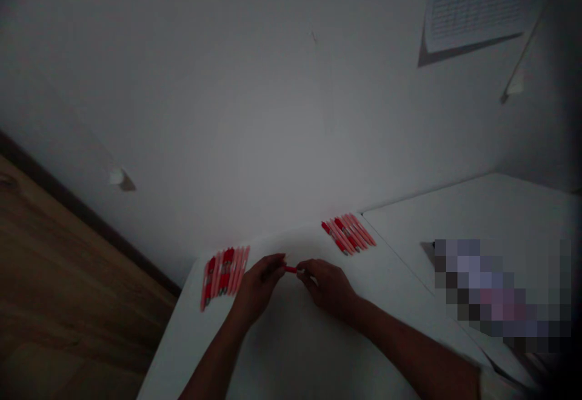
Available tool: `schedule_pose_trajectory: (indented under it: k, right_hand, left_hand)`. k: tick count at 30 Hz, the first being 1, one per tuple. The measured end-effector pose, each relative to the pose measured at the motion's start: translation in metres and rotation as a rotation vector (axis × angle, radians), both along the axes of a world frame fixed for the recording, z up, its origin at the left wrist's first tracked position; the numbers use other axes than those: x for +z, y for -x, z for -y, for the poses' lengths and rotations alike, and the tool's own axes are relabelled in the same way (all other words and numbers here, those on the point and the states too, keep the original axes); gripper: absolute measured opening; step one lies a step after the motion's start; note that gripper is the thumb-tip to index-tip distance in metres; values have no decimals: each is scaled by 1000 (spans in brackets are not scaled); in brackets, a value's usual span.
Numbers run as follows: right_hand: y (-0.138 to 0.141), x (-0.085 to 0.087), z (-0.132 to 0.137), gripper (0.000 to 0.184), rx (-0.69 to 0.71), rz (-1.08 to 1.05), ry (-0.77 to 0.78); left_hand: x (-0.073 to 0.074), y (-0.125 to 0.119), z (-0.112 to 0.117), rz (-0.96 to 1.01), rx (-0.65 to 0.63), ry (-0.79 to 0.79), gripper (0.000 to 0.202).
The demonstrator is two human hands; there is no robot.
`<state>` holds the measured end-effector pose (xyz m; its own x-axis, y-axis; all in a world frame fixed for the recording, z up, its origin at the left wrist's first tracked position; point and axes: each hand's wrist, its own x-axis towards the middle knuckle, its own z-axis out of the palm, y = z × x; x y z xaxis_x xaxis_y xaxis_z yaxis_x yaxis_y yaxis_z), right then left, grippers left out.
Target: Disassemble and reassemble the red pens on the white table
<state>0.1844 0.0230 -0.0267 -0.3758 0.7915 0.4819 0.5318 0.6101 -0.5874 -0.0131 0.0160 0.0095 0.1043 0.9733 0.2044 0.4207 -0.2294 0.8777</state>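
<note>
Between my two hands, above the white table, is a red pen [291, 270], mostly covered by the fingers. My left hand [262, 280] pinches its left end. The fingertips of my right hand [328, 286] close on the other end, where a small darker tip shows. To the left of my left hand lies a row of pink and red pens [226, 271], side by side. A second row of similar pens [348, 234] lies beyond my right hand, close to the wall.
The white table [291, 357] meets a pale wall [254, 115]. A blurred-out object [488, 294] lies on the right. A printed sheet [475, 9] hangs at the upper right. Wood-grained surface [68, 285] shows at the lower left, beyond the table's edge.
</note>
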Motion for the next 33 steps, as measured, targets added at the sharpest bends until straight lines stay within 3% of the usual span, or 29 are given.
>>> schedule_pose_trajectory:
  k: [4, 13, 21, 23, 27, 33]
  right_hand:
    - [0, 0, -1, 23, -4, -11, 0]
    - [0, -2, -1, 23, 4, -19, -10]
    - [0, -2, -2, 23, -3, -58, -23]
    - [1, -2, -3, 23, -30, -97, -15]
    - [0, -1, -4, 23, -81, -153, 11]
    - [0, 0, -2, 23, -70, -140, 8]
  left_hand:
    - [3, -1, -1, 107, 62, 68, 30]
    - [6, 1, 1, 17, 43, 61, 21]
    - [0, 4, -2, -28, 87, 38, 27]
    - [-1, 8, -4, -74, 166, -17, 29]
    - [1, 16, -5, -363, 377, -154, 26]
    - [-1, 21, -1, -595, 375, -76, 28]
